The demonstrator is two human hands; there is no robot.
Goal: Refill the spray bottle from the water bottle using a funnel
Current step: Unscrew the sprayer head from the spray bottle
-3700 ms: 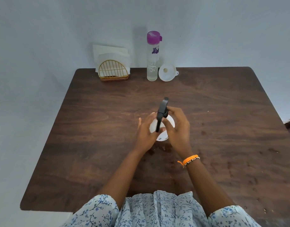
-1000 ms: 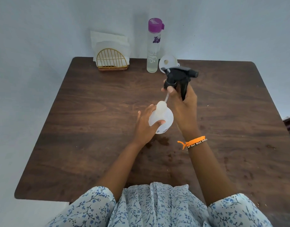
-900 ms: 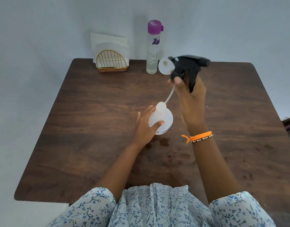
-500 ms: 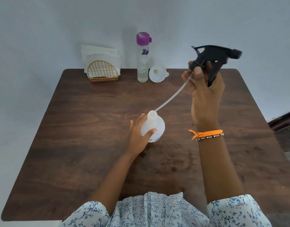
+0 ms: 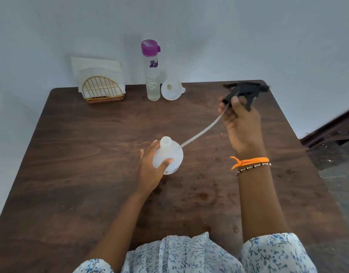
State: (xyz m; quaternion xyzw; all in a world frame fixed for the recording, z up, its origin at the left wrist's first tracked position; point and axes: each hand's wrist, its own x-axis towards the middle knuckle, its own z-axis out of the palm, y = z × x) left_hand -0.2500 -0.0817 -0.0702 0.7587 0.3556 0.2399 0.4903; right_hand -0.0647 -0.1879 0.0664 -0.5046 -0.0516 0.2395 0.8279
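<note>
The white spray bottle (image 5: 168,154) stands upright mid-table with its neck uncapped, and my left hand (image 5: 153,170) grips its body. My right hand (image 5: 241,127) holds the black trigger head (image 5: 246,91) up to the right; its clear dip tube (image 5: 203,129) hangs down-left, the tip just outside the bottle's neck. At the table's back edge stands the clear water bottle (image 5: 153,75) with its purple cap on. The white funnel (image 5: 171,90) lies on its side right beside it.
A gold wire napkin holder (image 5: 102,90) with white napkins sits at the back left of the brown wooden table (image 5: 90,164). A pale wall runs behind the table. Dark furniture (image 5: 333,131) shows past the right edge.
My right hand lifted the trigger head off the bottle and carried it up and right; the dip tube has come fully out of the neck. My left hand kept holding the bottle.
</note>
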